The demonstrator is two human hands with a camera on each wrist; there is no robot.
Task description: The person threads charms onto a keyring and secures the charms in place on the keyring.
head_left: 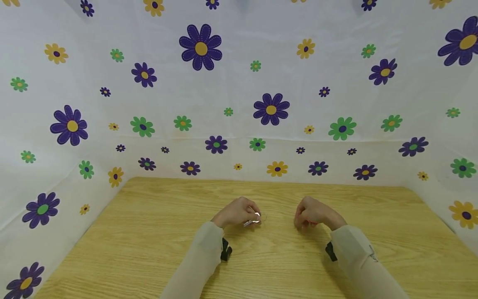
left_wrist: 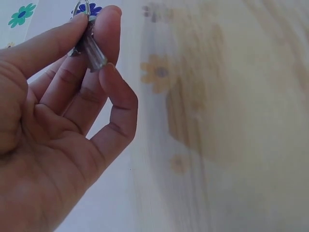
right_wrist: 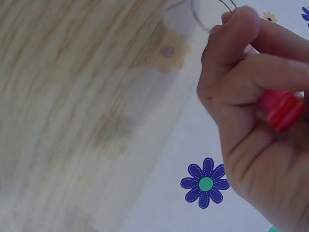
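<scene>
My left hand (head_left: 240,211) pinches a small silver metal piece (left_wrist: 97,57) between thumb and fingertips, low over the wooden table. A thin metal ring (left_wrist: 76,7) sticks up past the thumb at its upper end. Across from it, my right hand (head_left: 313,211) has its fingers curled round a red and pink piece (right_wrist: 286,112), partly hidden in the palm. Beyond the right thumb and index finger a thin wire ring (right_wrist: 195,15) shows in the right wrist view. The two hands are apart, with bare wood between them.
Under both hands spreads the light wooden table (head_left: 149,232). A white cloth (head_left: 231,83) printed with purple, green and yellow flowers stands around its back and sides. Each wrist wears a dark strap mount, such as the left one (head_left: 225,250).
</scene>
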